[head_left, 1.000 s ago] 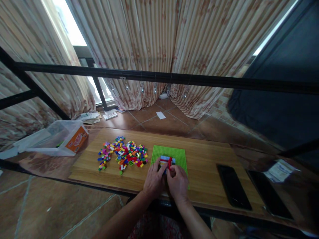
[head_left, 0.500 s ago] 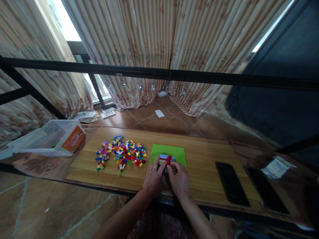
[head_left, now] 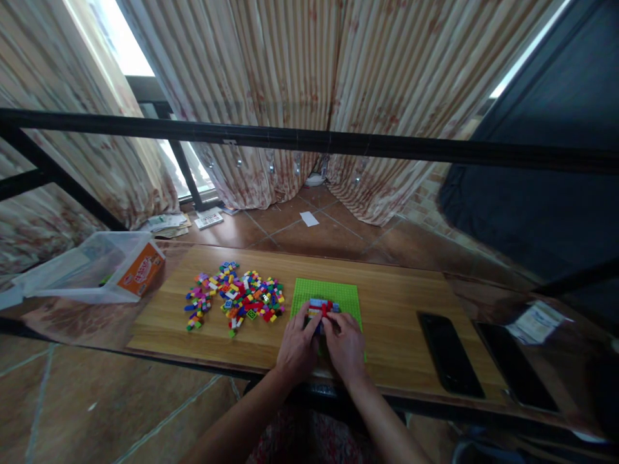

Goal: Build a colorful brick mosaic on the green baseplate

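Note:
A green studded baseplate [head_left: 329, 287] lies on the wooden board in front of me. On it stands a small structure of toy bricks [head_left: 318, 303], with light blue, red and white showing; the rest is covered by my hands. My right hand [head_left: 345, 341] pinches a red brick [head_left: 324, 310] at the structure's near side, thumb and forefinger closed on it. From the left, my left hand [head_left: 298, 341] is closed around the structure's edge, its thumb close to the red brick. What lies under the left fingers is partly hidden.
Loose coloured bricks [head_left: 251, 293] are spread over the board [head_left: 387, 309] to the left. A clear plastic bin [head_left: 97, 258] with an orange label stands at far left. Two black phones [head_left: 449, 354] and a white packet [head_left: 539, 322] lie at right. A black rail [head_left: 290, 137] crosses behind.
The red brick in my right hand has turned from upright and shifted slightly left, nearer my left thumb. My right hand has moved a little with it; the left has barely moved.

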Demonstrator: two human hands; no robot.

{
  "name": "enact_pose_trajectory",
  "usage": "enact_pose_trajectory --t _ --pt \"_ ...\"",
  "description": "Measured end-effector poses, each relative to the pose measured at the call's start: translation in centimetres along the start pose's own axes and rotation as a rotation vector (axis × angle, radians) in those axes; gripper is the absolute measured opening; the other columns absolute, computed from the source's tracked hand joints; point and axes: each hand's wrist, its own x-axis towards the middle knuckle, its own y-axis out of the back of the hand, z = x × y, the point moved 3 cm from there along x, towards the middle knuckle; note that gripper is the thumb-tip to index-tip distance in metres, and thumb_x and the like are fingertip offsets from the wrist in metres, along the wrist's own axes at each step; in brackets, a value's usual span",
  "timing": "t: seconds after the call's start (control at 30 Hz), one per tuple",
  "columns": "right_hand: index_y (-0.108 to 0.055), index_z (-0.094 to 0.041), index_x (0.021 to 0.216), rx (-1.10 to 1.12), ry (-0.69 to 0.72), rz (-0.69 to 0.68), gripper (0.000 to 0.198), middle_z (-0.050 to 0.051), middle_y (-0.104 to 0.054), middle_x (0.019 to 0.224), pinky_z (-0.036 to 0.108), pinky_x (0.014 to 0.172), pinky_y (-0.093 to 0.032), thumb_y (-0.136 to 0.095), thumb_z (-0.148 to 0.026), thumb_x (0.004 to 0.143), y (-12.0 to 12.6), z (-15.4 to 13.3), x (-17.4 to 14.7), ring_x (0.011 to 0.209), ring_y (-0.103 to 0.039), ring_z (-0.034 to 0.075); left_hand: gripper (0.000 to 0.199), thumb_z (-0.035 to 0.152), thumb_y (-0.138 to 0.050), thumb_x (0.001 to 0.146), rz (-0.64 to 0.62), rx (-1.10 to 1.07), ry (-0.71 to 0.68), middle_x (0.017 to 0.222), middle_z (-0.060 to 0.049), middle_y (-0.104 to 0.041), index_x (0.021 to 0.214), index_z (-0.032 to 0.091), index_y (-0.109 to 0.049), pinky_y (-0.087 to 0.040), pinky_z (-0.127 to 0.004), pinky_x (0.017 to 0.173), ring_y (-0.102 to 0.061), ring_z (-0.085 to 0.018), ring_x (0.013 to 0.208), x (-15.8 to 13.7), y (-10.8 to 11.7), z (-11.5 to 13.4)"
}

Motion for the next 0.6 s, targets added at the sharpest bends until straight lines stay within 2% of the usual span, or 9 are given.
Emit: enact_pose_trajectory --t 0.2,0.4,0.6 --pt "-0.068 -0.019 0.089 0.026 -0.071 0.021 0.027 0.007 -0.066 0.084 0.033 0.075 -0.045 -0.049 -0.037 0.088 -0.02 -0.36 -0.05 0.081 -0.059 0.020 0.069 0.005 -0.048 0.077 0.013 -0.007 -0.006 0.152 -0.013 -0.024 0.142 0.025 -0.037 -0.038 -0.050 0.105 -0.035 -0.029 0.133 -0.01 -0.03 -0.09" --pt "-0.068 -0.018 0.076 0.007 -0.120 0.035 0.029 0.007 -0.064 0.078 0.032 0.071 -0.044 -0.049 -0.038 0.087 -0.01 -0.49 -0.33 0.076 -0.059 0.021 0.065 0.009 -0.050 0.079 0.005 -0.002 0.006 0.152 -0.012 -0.024 0.141 0.026 -0.039 -0.040 -0.048 0.104 -0.036 -0.029 0.133 -0.02 0.14 0.01" --pt "-0.068 -0.018 0.075 0.028 -0.151 0.042 0.029 0.008 -0.065 0.078 0.032 0.071 -0.044 -0.049 -0.037 0.086 0.16 -0.33 -0.05 0.075 -0.059 0.021 0.068 0.006 -0.048 0.077 0.014 -0.007 -0.018 0.152 -0.012 -0.024 0.141 0.025 -0.039 -0.038 -0.048 0.106 -0.033 -0.029 0.135 -0.06 0.22 0.06"
